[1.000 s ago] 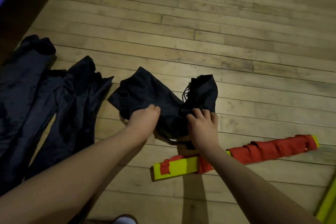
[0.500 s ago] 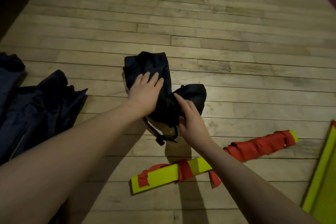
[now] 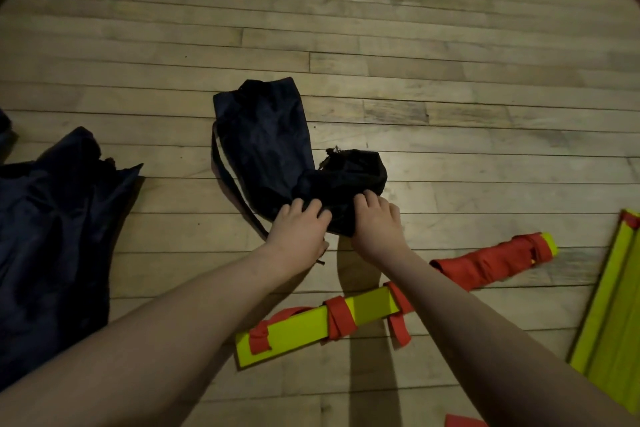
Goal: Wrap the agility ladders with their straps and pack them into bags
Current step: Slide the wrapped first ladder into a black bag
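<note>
At centre frame, on the wooden floor (image 3: 450, 87): one dark drawstring bag (image 3: 263, 135), lying flat with its far end toward the top of the frame and its near end bunched into a crumpled mouth. Left hand (image 3: 299, 232) — fingers curled into the bunched fabric at the near edge. Right hand (image 3: 377, 224) — fingers likewise clamped on the fabric just beside the left.

Lower centre, crossing under the right forearm: wrapped agility ladder (image 3: 311, 326), yellow-green rungs stacked and bound with red straps (image 3: 491, 262), not yet bagged. One strap tail hangs loose below the bundle.

Right edge: further yellow-green rungs (image 3: 609, 305), state of wrapping not discernible.

Left edge: spare dark bags (image 3: 52, 236), heaped.

Step in hand, by judgement — finding and spreading the bag's mouth. Advice: separate the two fabric layers, pull the drawstring slack, open the mouth wide, tuck the loose tail, then feed the bundle in endwise.
</note>
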Motion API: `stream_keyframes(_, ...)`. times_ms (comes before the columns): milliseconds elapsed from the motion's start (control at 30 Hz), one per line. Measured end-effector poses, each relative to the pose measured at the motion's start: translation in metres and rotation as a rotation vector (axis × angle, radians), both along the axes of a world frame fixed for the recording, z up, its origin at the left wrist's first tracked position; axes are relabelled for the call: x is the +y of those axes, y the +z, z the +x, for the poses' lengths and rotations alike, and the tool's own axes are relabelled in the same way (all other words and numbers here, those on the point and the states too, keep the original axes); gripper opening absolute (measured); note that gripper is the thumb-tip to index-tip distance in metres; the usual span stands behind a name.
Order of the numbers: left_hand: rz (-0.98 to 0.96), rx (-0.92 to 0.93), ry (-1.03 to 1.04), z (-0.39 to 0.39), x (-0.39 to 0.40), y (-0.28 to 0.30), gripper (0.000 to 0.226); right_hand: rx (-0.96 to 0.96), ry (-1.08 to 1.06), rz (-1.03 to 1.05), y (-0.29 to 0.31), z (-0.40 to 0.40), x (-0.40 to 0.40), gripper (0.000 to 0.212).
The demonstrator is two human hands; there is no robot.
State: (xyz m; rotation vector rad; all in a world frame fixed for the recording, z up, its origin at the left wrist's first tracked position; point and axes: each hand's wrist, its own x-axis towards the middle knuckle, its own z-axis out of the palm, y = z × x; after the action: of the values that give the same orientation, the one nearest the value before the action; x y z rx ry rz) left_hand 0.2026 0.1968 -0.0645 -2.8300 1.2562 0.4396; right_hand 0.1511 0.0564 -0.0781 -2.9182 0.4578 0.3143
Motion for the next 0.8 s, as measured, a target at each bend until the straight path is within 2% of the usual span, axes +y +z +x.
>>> stream_keyframes(133, -0.011, 0.005, -0.014, 0.009, 0.005, 0.001, 0.033, -0.039, 0.084, -0.096, 0.001, -0.009, -0.001, 0.026)
stream_keyframes(233, -0.051, 0.005, 0.017, 0.02, 0.017, 0.006, 0.027, -0.183, 0.126, -0.065, 0.001, -0.02, 0.008, 0.012)
stream_keyframes(333, -0.031, -0.026, 0.018, 0.026, 0.027, 0.012, 0.027, -0.315, 0.154, 0.033, 0.006, -0.025, 0.023, 0.009)
stream_keyframes(400, 0.003, -0.072, 0.027, 0.027, 0.029, 0.017, 0.027, -0.301, 0.208, 0.098, 0.017, -0.026, 0.031, 0.002)
stream_keyframes(500, 0.002, -0.175, 0.053, 0.027, 0.032, 0.033, 0.027, -0.218, 0.226, 0.207, 0.04, -0.027, 0.041, 0.013)
stream_keyframes(600, -0.095, -0.126, 0.113, 0.025, 0.033, 0.047, 0.025, -0.297, 0.092, 0.42, 0.055, -0.03, 0.048, 0.012)
stream_keyframes(733, -0.367, 0.073, 0.19, 0.003, 0.035, 0.054, 0.054, -0.476, -0.146, 0.659, 0.062, -0.034, 0.05, 0.003)
stream_keyframes(800, -0.404, 0.108, 0.145, -0.013, 0.036, 0.054, 0.062, -0.518, -0.235, 0.727, 0.064, -0.035, 0.049, 0.002)
